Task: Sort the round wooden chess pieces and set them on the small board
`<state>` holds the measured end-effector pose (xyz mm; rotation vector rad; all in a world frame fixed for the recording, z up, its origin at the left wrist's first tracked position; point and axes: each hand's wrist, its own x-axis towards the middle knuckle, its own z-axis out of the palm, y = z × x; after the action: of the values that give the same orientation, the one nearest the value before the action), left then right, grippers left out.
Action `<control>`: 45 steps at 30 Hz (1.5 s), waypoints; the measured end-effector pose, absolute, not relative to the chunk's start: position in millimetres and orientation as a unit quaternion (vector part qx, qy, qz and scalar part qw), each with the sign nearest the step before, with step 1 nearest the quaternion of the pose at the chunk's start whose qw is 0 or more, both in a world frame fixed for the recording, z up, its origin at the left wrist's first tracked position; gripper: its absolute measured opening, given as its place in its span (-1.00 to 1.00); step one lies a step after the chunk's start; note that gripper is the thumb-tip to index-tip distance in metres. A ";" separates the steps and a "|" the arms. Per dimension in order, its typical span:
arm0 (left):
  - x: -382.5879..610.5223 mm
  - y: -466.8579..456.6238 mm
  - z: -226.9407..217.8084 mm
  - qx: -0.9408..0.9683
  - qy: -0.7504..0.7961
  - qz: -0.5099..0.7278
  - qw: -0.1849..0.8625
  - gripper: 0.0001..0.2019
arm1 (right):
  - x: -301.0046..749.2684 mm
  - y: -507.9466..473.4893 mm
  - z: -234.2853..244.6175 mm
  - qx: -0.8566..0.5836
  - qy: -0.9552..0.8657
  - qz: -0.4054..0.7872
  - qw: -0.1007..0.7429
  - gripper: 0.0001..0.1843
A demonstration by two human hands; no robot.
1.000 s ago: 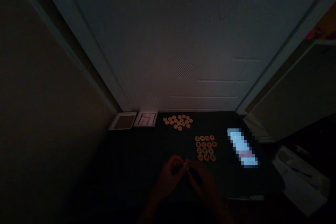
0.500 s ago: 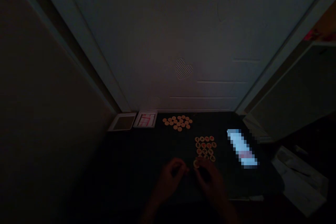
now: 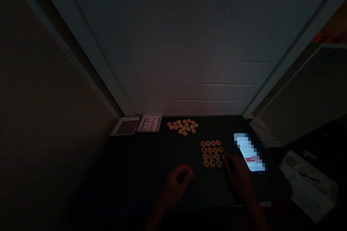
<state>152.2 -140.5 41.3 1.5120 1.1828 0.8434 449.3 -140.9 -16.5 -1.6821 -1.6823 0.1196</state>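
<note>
The marked discs (image 3: 209,150) lay flat on the dark desk (image 3: 130,166), printed faces up, between the two hands. The discs were round; their rows ran left to right, but the characters' direction was too small to read. The right hand (image 3: 239,172) reached the right end of the third row, its grip drawn together; whether it pinched a disc could not be told. The left hand (image 3: 177,182) was curled nearer the person, contents hidden. A lit screen (image 3: 248,151) lay obliquely, far left to near right.
</note>
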 end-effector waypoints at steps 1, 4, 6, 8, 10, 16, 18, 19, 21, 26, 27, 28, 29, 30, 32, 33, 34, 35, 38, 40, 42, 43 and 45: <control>152.2 -140.4 41.3 0.627 0.490 0.346 0.497 -0.76 | 448.9 -141.1 -16.3 -0.647 -0.665 0.042 0.370 -0.67; 152.4 -139.7 40.0 0.626 0.491 0.349 0.494 -0.76 | 448.6 -142.5 -14.7 -0.623 -0.685 0.027 0.377 -0.69; 152.6 -139.4 38.9 0.625 0.489 0.353 0.496 -0.77 | 448.8 -143.3 -13.5 -0.616 -0.692 0.021 0.376 -0.70; 152.8 -140.0 38.8 0.624 0.487 0.354 0.499 -0.77 | 448.9 -143.5 -12.4 -0.617 -0.693 0.020 0.372 -0.71; 153.1 -140.9 39.7 0.623 0.487 0.352 0.500 -0.77 | 448.7 -143.5 -11.6 -0.620 -0.690 0.023 0.373 -0.71; 152.0 -122.5 41.4 0.661 0.491 0.340 0.454 -0.76 | 447.2 -147.3 -9.4 -0.638 -0.658 0.025 0.399 -0.69; 148.8 -100.7 39.2 0.684 0.511 0.358 0.377 -0.77 | 446.8 -149.2 -8.9 -0.641 -0.650 0.027 0.408 -0.68; 146.3 -86.7 37.8 0.697 0.528 0.363 0.321 -0.77 | 446.7 -150.1 -8.9 -0.642 -0.647 0.030 0.411 -0.68; 140.0 -54.8 34.7 0.734 0.547 0.357 0.183 -0.73 | 446.5 -151.4 -9.2 -0.645 -0.638 0.033 0.419 -0.68; 122.0 19.7 29.0 0.747 0.577 0.325 0.062 -0.51 | 445.3 -153.7 -8.3 -0.637 -0.633 0.042 0.438 -0.69; 119.3 29.4 27.8 0.748 0.582 0.314 0.056 -0.46 | 444.8 -154.4 -7.3 -0.636 -0.634 0.045 0.438 -0.69; 117.1 36.3 26.5 0.751 0.585 0.301 0.051 -0.43 | 444.2 -155.2 -6.1 -0.635 -0.635 0.048 0.437 -0.69; 115.4 40.3 24.8 0.754 0.588 0.288 0.049 -0.42 | 443.5 -156.0 -4.8 -0.636 -0.635 0.050 0.437 -0.69; 114.1 41.5 22.9 0.756 0.591 0.277 0.045 -0.42 | 442.7 -156.9 -3.6 -0.636 -0.634 0.053 0.436 -0.69; 112.2 35.6 19.0 0.756 0.600 0.259 0.037 -0.42 | 441.4 -158.3 -1.7 -0.637 -0.632 0.057 0.437 -0.70; 111.3 29.1 17.3 0.755 0.605 0.252 0.033 -0.42 | 440.9 -158.8 -1.1 -0.637 -0.631 0.060 0.439 -0.70; 110.2 20.8 16.0 0.753 0.610 0.246 0.028 -0.44 | 440.6 -159.2 -0.6 -0.637 -0.630 0.062 0.441 -0.69; 108.8 11.1 15.3 0.752 0.613 0.241 0.025 -0.47 | 440.5 -159.4 -0.2 -0.636 -0.629 0.063 0.443 -0.69; 103.7 -21.7 17.6 0.748 0.622 0.229 0.021 -0.62 | 440.7 -160.0 1.7 -0.634 -0.629 0.065 0.445 -0.68; 101.6 -43.0 22.4 0.745 0.626 0.227 0.026 -0.70 | 439.2 -161.4 3.6 -0.632 -0.630 0.066 0.447 -0.68; 103.2 -62.1 28.2 0.753 0.613 0.231 0.055 -0.75 | 433.2 -164.1 6.0 -0.628 -0.628 0.069 0.454 -0.70; 106.0 -70.7 31.1 0.756 0.604 0.241 0.074 -0.77 | 427.8 -165.9 7.3 -0.624 -0.629 0.072 0.458 -0.72; 115.5 -86.2 35.5 0.764 0.572 0.271 0.126 -0.81 | 411.9 -169.9 10.2 -0.604 -0.637 0.084 0.471 -0.75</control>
<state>115.5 -86.2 35.5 2.2250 1.6653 0.7901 411.9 -169.9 10.2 -1.4807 -1.5614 0.2049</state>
